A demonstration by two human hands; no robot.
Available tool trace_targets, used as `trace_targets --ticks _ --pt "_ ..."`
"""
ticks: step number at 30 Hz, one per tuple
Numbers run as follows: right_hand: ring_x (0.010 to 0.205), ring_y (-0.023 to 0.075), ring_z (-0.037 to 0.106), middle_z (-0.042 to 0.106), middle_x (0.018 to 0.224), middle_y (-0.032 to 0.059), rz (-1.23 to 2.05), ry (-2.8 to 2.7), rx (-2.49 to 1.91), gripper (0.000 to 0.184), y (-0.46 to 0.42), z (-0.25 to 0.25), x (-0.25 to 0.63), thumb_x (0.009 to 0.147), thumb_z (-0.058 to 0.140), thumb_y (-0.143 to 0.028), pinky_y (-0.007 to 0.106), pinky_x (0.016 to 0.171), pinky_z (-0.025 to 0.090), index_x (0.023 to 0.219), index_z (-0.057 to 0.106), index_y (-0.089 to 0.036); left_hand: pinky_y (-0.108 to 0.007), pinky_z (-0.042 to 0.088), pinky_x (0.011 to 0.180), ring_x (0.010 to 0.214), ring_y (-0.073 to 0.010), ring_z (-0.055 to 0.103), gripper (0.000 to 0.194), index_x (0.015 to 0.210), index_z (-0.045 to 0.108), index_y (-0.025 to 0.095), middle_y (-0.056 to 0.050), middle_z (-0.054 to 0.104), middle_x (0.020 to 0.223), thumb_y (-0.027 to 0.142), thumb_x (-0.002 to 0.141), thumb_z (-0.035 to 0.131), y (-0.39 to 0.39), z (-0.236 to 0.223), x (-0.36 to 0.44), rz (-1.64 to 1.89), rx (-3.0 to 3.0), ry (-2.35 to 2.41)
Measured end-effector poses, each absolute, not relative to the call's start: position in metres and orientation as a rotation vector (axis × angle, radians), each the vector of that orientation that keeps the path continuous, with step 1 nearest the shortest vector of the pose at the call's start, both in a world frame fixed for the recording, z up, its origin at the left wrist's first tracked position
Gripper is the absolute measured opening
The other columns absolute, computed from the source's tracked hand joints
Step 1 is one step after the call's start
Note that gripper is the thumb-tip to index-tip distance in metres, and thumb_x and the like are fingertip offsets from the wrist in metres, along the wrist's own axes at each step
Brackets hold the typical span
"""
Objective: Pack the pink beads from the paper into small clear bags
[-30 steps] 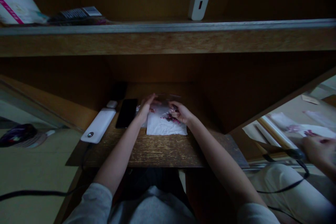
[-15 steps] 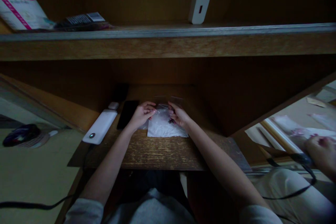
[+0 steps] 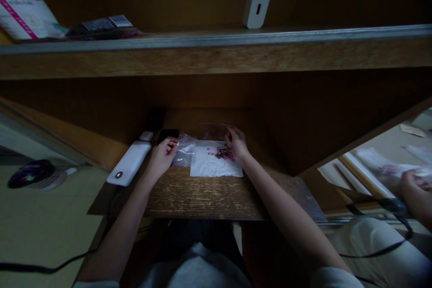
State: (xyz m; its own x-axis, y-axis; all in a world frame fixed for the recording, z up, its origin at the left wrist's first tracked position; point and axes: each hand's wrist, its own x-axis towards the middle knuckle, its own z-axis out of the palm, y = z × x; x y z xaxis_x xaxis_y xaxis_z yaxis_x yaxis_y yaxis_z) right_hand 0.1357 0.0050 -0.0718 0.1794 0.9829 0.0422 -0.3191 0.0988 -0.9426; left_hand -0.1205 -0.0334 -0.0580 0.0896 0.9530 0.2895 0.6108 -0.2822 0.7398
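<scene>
A white sheet [image 3: 212, 166] lies on the dark wooden desk [image 3: 202, 195], with a small heap of pink beads [image 3: 224, 153] near its far right corner. My right hand [image 3: 237, 144] rests at that corner, fingers curled beside the beads and touching a clear plastic bag [image 3: 216, 130] behind the sheet. My left hand [image 3: 163, 155] is to the left of the sheet, fingers closed on a crumpled clear plastic bag [image 3: 185, 149], above a black phone [image 3: 168, 134].
A white power bank [image 3: 128, 163] with a cable lies left of the phone. A shelf [image 3: 216, 49] overhead carries a white box [image 3: 257, 5] and books [image 3: 23, 6]. Another person's hand [image 3: 413, 186] works at a neighbouring desk on the right.
My left hand has moved left, away from the sheet, taking a clear bag with it. The pink beads now show uncovered on the sheet beside my right hand.
</scene>
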Motion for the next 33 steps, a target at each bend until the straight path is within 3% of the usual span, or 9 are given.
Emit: trace_targets --ticks 6,10,14,19,24,33 --pt "0.043 0.0077 0.029 0.036 0.047 -0.0038 0.97 -1.079 -1.082 0.038 0.004 -0.077 0.132 0.075 0.057 -0.043 0.024 0.042 0.019 0.049 0.041 -0.019 -0.029 0.045 0.064 0.069 -0.0177 0.057 0.018 0.095 0.057 0.02 -0.004 0.06 0.081 0.028 0.084 0.046 -0.042 -0.054 -0.127 0.637 2.338 1.802" --pt "0.048 0.0092 0.03 0.034 0.049 -0.0034 0.837 -1.258 -1.127 0.041 0.003 -0.081 0.129 0.077 0.053 -0.045 0.024 0.046 0.02 0.049 0.041 -0.018 -0.036 0.044 0.078 0.089 -0.0253 0.056 0.03 0.101 0.058 0.016 -0.012 0.06 0.095 0.037 0.086 0.043 -0.042 -0.049 -0.111 0.663 2.522 2.004" --pt "0.049 0.0097 0.031 0.035 0.051 -0.0032 0.812 -1.316 -1.132 0.04 0.004 -0.085 0.127 0.079 0.051 -0.045 0.023 0.047 0.021 0.05 0.041 -0.018 -0.044 0.041 0.085 0.106 -0.0322 0.049 0.052 0.121 0.048 0.015 -0.016 0.053 0.117 0.051 0.084 0.044 -0.031 -0.051 -0.084 0.702 2.663 1.97" --pt "0.049 0.0097 0.031 0.036 0.05 -0.0033 0.845 -1.298 -1.158 0.039 0.004 -0.087 0.128 0.078 0.051 -0.044 0.023 0.046 0.022 0.05 0.042 -0.018 -0.044 0.038 0.092 0.113 -0.0324 0.047 0.058 0.131 0.04 0.015 -0.017 0.047 0.128 0.049 0.085 0.043 -0.009 -0.066 -0.065 0.6 2.687 1.843" --pt "0.048 0.0094 0.032 0.038 0.051 -0.0032 0.863 -1.306 -1.138 0.037 0.005 -0.088 0.128 0.077 0.053 -0.041 0.023 0.047 0.023 0.049 0.045 -0.018 -0.045 0.029 0.102 0.126 -0.0315 0.036 0.049 0.13 0.043 0.013 -0.017 0.041 0.136 0.039 0.089 0.038 0.002 -0.086 -0.058 0.579 2.668 1.806" --pt "0.047 0.0097 0.032 0.037 0.049 -0.0033 0.885 -1.35 -1.156 0.038 0.004 -0.087 0.128 0.078 0.053 -0.043 0.023 0.046 0.021 0.049 0.045 -0.019 -0.054 0.018 0.106 0.128 -0.0316 0.036 0.047 0.128 0.046 0.015 -0.017 0.045 0.134 0.038 0.089 0.034 0.001 -0.094 -0.053 0.546 2.612 1.931"
